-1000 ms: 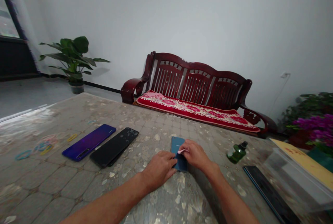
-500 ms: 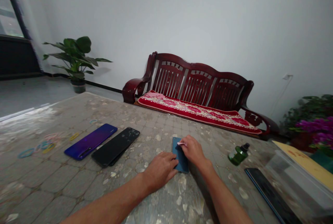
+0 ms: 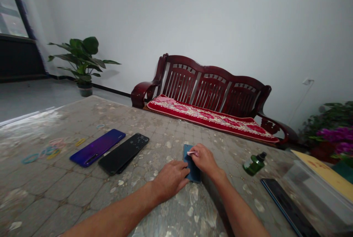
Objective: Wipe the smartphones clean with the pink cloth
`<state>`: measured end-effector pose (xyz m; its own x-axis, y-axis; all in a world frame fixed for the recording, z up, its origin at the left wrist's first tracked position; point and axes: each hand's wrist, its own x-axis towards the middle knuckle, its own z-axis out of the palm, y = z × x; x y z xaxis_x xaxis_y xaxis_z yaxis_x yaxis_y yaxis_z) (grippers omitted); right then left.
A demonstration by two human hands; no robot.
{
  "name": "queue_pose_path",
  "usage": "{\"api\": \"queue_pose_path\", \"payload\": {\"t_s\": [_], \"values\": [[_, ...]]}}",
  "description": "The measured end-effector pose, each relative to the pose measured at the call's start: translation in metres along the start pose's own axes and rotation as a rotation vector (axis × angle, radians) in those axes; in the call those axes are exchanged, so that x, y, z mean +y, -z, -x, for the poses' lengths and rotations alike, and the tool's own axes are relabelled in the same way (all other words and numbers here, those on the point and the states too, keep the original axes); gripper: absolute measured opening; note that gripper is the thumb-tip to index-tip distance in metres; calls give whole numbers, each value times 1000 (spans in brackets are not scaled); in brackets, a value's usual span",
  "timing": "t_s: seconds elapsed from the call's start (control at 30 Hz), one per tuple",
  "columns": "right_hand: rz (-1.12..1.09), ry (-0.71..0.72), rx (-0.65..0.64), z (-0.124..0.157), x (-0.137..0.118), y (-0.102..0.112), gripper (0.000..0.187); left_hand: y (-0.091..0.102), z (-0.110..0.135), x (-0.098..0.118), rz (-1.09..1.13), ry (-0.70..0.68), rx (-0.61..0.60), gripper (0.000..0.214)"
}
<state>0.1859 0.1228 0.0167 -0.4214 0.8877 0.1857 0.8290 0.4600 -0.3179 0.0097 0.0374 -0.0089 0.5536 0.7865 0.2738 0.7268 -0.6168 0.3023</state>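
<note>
A flat blue phone (image 3: 195, 175) lies on the patterned tablecloth in front of me, partly covered by my fingers. My left hand (image 3: 173, 179) grips its left edge, fingers bent over the near half. Pinched in my right hand (image 3: 204, 159) is a small pinkish-white wad (image 3: 192, 153), apparently cloth or tissue, against the upper part of the phone's face. To the left rest a purple-blue phone (image 3: 97, 147) and a black phone (image 3: 122, 155) with another dark slab partly under it. On the right stands a small green bottle (image 3: 254, 164) with a black top.
Several coloured rubber bands (image 3: 49, 151) lie at the far left. Another dark phone (image 3: 286, 205) sits at right, beside a clear plastic box (image 3: 314, 189) with a yellow sheet (image 3: 325, 172) on top. Beyond the table is a wooden bench (image 3: 211, 86) with a red cover.
The right hand's wad has shifted very slightly on the phone. The left hand keeps its hold, and the whole view has moved a little.
</note>
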Motion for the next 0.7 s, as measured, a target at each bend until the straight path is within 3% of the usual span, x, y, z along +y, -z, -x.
{"api": "queue_pose_path", "payload": {"t_s": [0.13, 0.27, 0.5, 0.7], "values": [[56, -40, 21, -11, 1, -3, 17, 0, 1, 0, -5, -4, 5, 19], [58, 14, 37, -7, 3, -4, 17, 3, 0, 1, -17, 2, -6, 18], [-37, 145, -98, 10, -1, 5, 22, -1, -1, 1, -20, -21, 16, 13], [-40, 66, -82, 5, -9, 5, 20, 1, -1, 2, -23, -18, -2, 15]]}}
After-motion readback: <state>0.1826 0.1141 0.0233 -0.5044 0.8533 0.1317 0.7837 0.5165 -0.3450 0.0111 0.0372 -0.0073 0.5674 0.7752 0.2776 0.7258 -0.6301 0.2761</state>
